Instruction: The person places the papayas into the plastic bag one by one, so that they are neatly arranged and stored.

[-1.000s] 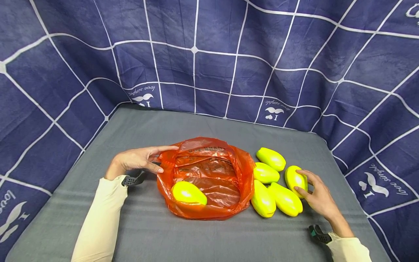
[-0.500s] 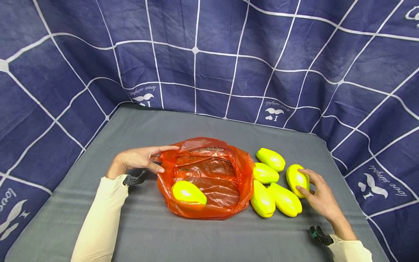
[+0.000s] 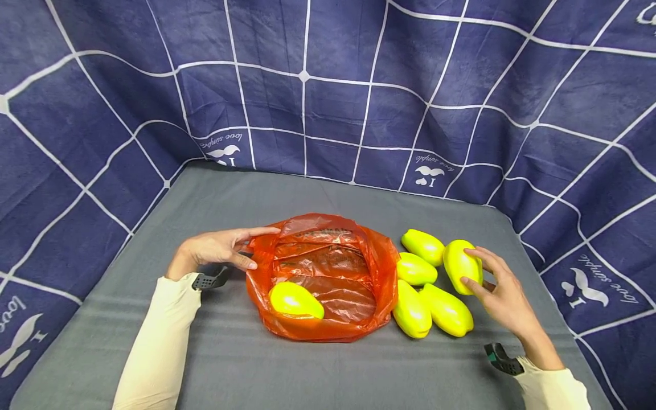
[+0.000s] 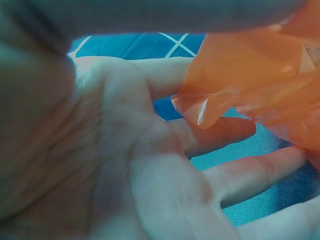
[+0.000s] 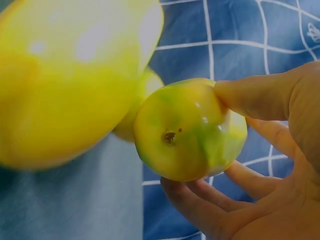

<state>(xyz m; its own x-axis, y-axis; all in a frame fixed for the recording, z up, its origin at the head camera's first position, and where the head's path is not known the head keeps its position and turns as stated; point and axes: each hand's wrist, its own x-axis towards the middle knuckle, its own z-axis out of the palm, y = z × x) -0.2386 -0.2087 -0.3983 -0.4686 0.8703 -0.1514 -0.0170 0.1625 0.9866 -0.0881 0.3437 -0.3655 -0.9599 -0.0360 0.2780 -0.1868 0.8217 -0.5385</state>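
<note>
My right hand [image 3: 507, 293] grips a yellow papaya [image 3: 462, 266] between thumb and fingers. Its green-tinged end with a dark stem spot faces the camera in the right wrist view, where the fingertips [image 5: 175, 192] support it from below. In the head view it is tilted, beside the other papayas. Another papaya [image 3: 294, 300] lies inside a red plastic bag [image 3: 381, 285] whose wide mouth faces up. At the bag's left rim rests my left hand [image 3: 212, 249], its fingers extended and spread; thin plastic overlaps the fingers [image 4: 220, 137] in the left wrist view.
Several more papayas lie to the right of the bag, the nearest one [image 3: 412, 312] against its side. All stand on a grey cloth-covered table [image 3: 307, 376]. A blue curtain [image 3: 328, 102] with white grid lines rises behind and along both sides.
My right hand has raised the papaya and moved it slightly away from me, up in the head view. The left hand and the bag have stayed in place.
</note>
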